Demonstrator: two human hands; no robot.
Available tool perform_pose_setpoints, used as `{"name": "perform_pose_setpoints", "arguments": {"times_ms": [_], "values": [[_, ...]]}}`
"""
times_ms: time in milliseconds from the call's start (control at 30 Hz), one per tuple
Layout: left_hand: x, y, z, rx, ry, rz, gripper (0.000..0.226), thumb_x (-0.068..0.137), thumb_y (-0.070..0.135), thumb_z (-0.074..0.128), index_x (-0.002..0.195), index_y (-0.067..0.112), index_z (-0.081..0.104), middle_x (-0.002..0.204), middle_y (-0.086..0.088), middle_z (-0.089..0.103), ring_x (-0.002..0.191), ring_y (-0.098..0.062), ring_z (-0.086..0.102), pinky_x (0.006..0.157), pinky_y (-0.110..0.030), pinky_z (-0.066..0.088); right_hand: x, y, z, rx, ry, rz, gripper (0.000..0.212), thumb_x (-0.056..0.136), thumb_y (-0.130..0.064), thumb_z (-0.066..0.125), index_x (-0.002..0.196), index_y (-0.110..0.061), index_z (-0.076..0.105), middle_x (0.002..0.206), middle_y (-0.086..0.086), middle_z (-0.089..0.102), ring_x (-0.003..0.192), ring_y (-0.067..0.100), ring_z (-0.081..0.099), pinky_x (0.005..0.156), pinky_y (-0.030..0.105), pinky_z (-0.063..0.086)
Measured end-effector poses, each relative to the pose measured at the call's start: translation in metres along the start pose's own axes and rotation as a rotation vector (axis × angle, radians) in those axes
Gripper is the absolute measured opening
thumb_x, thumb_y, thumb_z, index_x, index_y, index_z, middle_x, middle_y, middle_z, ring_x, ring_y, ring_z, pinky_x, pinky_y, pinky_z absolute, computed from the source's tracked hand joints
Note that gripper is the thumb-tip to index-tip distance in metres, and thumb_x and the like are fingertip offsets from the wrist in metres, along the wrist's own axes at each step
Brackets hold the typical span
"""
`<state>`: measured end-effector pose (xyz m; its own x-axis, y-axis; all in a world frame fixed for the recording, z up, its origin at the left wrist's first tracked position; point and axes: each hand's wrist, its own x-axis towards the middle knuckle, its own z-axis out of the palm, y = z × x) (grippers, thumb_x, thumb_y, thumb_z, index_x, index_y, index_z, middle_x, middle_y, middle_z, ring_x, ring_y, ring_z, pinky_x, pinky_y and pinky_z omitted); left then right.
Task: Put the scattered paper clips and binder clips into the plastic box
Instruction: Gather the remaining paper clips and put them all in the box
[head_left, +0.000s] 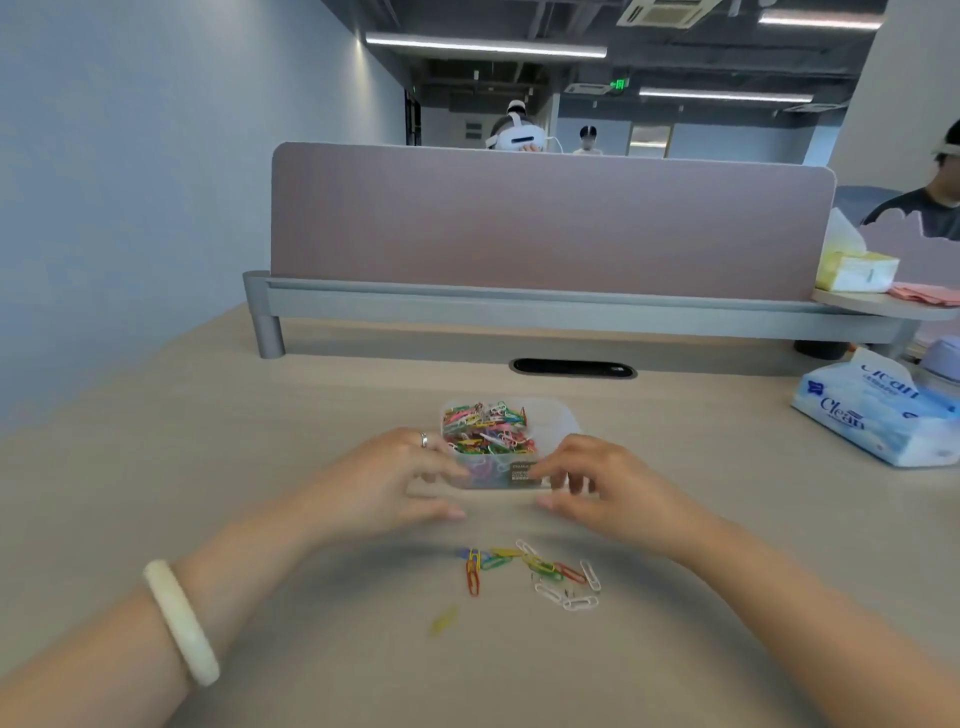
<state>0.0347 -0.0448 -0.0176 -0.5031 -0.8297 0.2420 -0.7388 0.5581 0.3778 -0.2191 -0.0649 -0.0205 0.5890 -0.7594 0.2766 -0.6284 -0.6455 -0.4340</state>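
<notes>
Head view: our left hand (395, 483) and right hand (610, 483) flanked the plastic box (565, 415) at mid-frame; blur hid whether our fingers (439, 512) gripped it. Most paper clips (488, 431) lay inside; a cluster (530, 569) waited on the desk (260, 467), lower centre.

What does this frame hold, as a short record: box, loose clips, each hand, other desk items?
Box: clear plastic box, lid off, on the desk, holding many coloured clips
Loose clips: cluster of paper clips on the desk, nearer the person than the box; one yellow clip apart, to the near left
Binder clips: none discernible
Left: left hand at the box's near left corner; blurred, grip unclear
Right: right hand at the box's near right corner; blurred, grip unclear
Other: tissue pack at far right
</notes>
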Motion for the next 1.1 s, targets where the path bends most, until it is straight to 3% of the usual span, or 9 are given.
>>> {"name": "perform_pose_setpoints", "arguments": {"times_ms": [100,200,367,500,633,700,800,900,1100], "values": [[-0.024,0.005,-0.004,-0.055,-0.299,-0.094,0.078,0.044,0.076,0.059,0.116,0.046,0.053,0.096,0.035,0.044,0.094,0.014,0.041,0.082,-0.002,0.032,-0.031,0.002,-0.002,0.064,-0.258,0.156,0.053,0.068,-0.037,0.077,0.117,-0.029,0.057,0.082,-0.013,0.050,0.070,-0.007,0.048,0.069,0.007,0.038],[-0.034,0.007,0.003,-0.067,-0.388,-0.118,0.069,0.043,0.072,0.067,0.107,0.056,0.047,0.093,0.025,0.046,0.087,0.006,0.043,0.077,-0.008,0.036,-0.046,0.005,-0.004,0.050,-0.267,0.184,0.060,0.062,-0.039,0.080,0.117,-0.032,0.057,0.081,-0.012,0.048,0.069,-0.007,0.046,0.067,0.009,0.038],[-0.027,0.018,0.031,-0.196,-0.197,-0.103,0.027,0.066,0.042,0.077,0.089,0.039,0.062,0.075,0.013,0.052,0.067,-0.003,0.046,0.065,-0.026,0.043,-0.044,-0.008,0.016,0.103,-0.163,0.079,0.031,0.075,-0.027,0.073,0.105,-0.026,0.065,0.075,-0.011,0.050,0.067,-0.004,0.047,0.063,0.010,0.037],[-0.022,0.024,0.040,-0.164,-0.059,-0.120,0.029,0.068,0.047,0.073,0.092,0.037,0.060,0.076,0.012,0.057,0.067,-0.004,0.049,0.071,-0.041,0.049,-0.039,-0.014,0.029,0.144,-0.080,0.039,0.033,0.076,-0.025,0.072,0.108,-0.025,0.063,0.080,-0.012,0.049,0.071,0.002,0.047,0.067,0.011,0.039],[-0.026,0.025,0.040,-0.024,-0.108,-0.127,0.073,0.055,0.068,0.067,0.120,0.044,0.045,0.088,0.022,0.043,0.079,0.009,0.042,0.067,-0.014,0.037,-0.045,-0.007,0.025,0.041,-0.099,0.097,0.070,0.065,-0.049,0.075,0.127,-0.030,0.049,0.092,-0.011,0.045,0.087,0.006,0.047,0.083,0.017,0.042],[-0.025,0.027,0.041,0.049,-0.107,-0.098,0.076,0.059,0.068,0.064,0.126,0.041,0.043,0.092,0.022,0.039,0.083,0.014,0.037,0.066,-0.007,0.030,-0.044,-0.008,0.026,-0.124,-0.131,0.082,0.076,0.065,-0.059,0.070,0.132,-0.032,0.044,0.095,-0.010,0.042,0.093,0.008,0.042,0.087,0.021,0.039],[-0.019,0.033,0.042,-0.003,-0.051,-0.065,0.053,0.071,0.054,0.066,0.118,0.033,0.056,0.094,0.016,0.043,0.081,0.013,0.042,0.068,-0.001,0.033,-0.034,-0.013,0.034,-0.082,-0.095,0.003,0.054,0.074,-0.051,0.067,0.123,-0.032,0.055,0.092,-0.006,0.044,0.088,0.009,0.044,0.082,0.023,0.041],[-0.013,0.039,0.042,-0.062,-0.048,-0.046,0.030,0.077,0.042,0.066,0.104,0.028,0.065,0.087,0.016,0.044,0.081,0.009,0.046,0.066,-0.001,0.033,-0.027,-0.014,0.039,0.031,-0.049,-0.058,0.032,0.077,-0.036,0.069,0.108,-0.028,0.067,0.084,-0.009,0.045,0.080,0.005,0.048,0.072,0.013,0.038],[-0.010,0.041,0.044,0.063,-0.008,0.000,0.021,0.084,0.035,0.059,0.098,0.020,0.064,0.088,0.009,0.046,0.074,0.000,0.042,0.062,-0.004,0.031,-0.024,-0.018,0.040,-0.090,-0.017,-0.088,0.020,0.084,-0.026,0.061,0.101,-0.019,0.069,0.090,0.001,0.055,0.084,0.011,0.052,0.072,0.019,0.037]]}}
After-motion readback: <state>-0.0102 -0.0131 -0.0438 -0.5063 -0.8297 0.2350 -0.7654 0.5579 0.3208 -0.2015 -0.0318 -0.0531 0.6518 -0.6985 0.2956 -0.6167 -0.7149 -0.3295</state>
